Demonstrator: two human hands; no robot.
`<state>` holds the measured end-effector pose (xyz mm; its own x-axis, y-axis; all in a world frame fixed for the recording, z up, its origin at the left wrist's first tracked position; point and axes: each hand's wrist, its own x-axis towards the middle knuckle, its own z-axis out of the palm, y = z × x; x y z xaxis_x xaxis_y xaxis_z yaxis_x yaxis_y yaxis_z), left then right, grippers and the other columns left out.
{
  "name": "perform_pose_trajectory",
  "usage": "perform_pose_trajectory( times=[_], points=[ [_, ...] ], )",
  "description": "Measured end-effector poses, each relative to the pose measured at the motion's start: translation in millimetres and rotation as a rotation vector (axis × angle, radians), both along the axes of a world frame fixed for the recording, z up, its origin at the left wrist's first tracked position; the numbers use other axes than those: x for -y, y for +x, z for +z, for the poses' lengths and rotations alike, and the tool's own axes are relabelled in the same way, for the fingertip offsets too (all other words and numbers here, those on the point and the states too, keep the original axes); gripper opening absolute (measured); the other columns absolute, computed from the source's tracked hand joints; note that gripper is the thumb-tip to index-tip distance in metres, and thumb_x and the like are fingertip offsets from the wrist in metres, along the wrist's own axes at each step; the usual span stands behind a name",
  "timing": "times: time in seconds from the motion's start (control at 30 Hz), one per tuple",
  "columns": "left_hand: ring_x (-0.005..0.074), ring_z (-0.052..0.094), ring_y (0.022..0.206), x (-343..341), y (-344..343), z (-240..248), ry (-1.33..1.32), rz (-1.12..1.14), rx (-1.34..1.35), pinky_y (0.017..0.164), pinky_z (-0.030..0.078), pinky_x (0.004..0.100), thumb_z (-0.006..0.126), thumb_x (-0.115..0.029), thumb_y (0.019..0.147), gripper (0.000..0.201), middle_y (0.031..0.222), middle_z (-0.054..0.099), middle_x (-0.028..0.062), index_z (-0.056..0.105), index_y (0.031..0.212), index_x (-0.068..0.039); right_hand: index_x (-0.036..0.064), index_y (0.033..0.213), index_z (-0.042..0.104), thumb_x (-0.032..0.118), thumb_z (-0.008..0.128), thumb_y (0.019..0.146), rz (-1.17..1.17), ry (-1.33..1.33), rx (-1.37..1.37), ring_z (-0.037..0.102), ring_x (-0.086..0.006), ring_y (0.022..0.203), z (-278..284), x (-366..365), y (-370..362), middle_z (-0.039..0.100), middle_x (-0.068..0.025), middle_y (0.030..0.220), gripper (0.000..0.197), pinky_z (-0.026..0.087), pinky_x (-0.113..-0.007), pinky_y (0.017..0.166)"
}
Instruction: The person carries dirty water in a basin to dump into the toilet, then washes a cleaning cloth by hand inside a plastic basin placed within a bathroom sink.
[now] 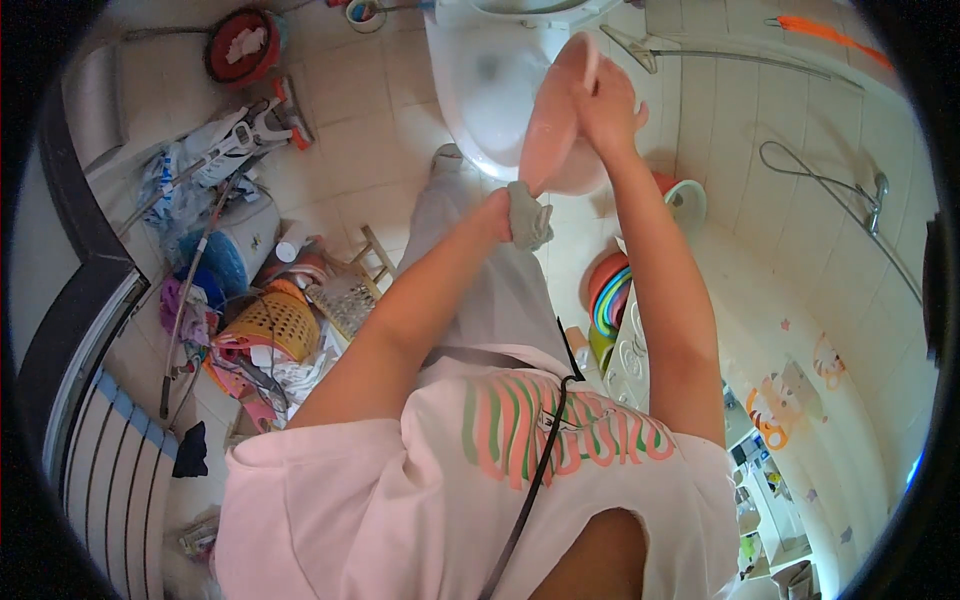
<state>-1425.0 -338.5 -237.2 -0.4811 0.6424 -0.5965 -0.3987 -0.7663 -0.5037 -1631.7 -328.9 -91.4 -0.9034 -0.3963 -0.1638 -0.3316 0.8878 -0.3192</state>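
Observation:
A pink plastic basin (553, 120) is tipped on its side over the front of a white toilet (462, 85). My right hand (607, 112) is closed on the basin's rim, high on its right side. At the basin's lower end my left hand (500, 213) is closed, with a grey-green cloth (530, 218) bunched at it. The cloth covers most of its fingers, so I cannot tell whether they also grip the basin. What the basin holds, if anything, is not visible.
Stacked coloured basins (606, 290) and a pale bucket (686, 205) stand at the right. To the left lie a yellow basket (270, 328), a blue-and-white bin (245, 240) and mops. A red basin (242, 48) sits far left. A squeegee (640, 50) lies beside the toilet.

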Motion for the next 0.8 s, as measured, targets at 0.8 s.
perform_pose_trajectory(
  times=[0.8],
  points=[
    [0.0318,0.061,0.083,67.1,-98.8,73.1,-0.674,-0.156,-0.148,0.078,0.053,0.0474,0.049,-0.028,0.093,0.033,0.094,0.063,0.01,0.057,0.113,-0.004,0.0006,0.122,0.058,0.033,0.059,0.084,-0.524,-0.651,0.224,0.058,-0.0334,0.11,29.1,-155.3,-30.8,0.063,-0.0195,0.117,0.05,0.043,-0.041,0.096]
  ],
)
